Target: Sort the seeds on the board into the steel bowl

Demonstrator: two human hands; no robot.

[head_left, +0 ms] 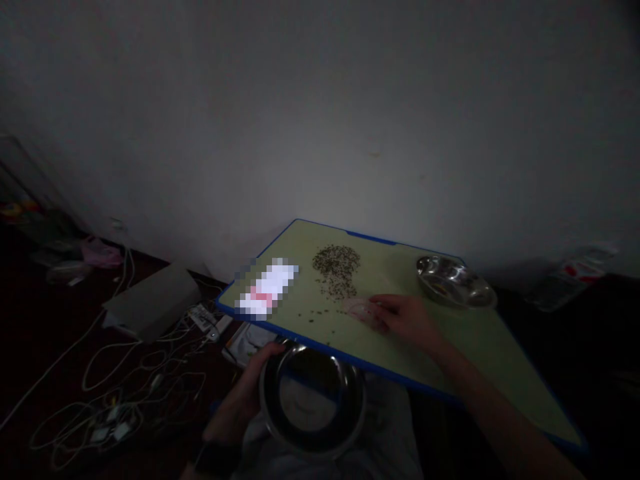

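My left hand [255, 377] grips the rim of a round metal bowl [313, 443], held just under the near edge of a pale green board with a blue border [450, 340]. On the board lies a spread pile of small dark and pale grains, perhaps seeds or beans [337, 267], with a few strays nearer the edge. My right hand [400, 317] rests low over the board, fingers closed on a thin, clear, pinkish plastic piece [363, 308] at the near end of the pile. The exact kind of that piece is too dim to tell.
A second metal bowl [455, 283] stands at the board's right side. A lit, blurred-out phone-like screen [267, 290] lies at its left. Tangled cables [150, 373] and a grey box [153, 300] are on the floor at left. Behind the board rises a wall [350, 133].
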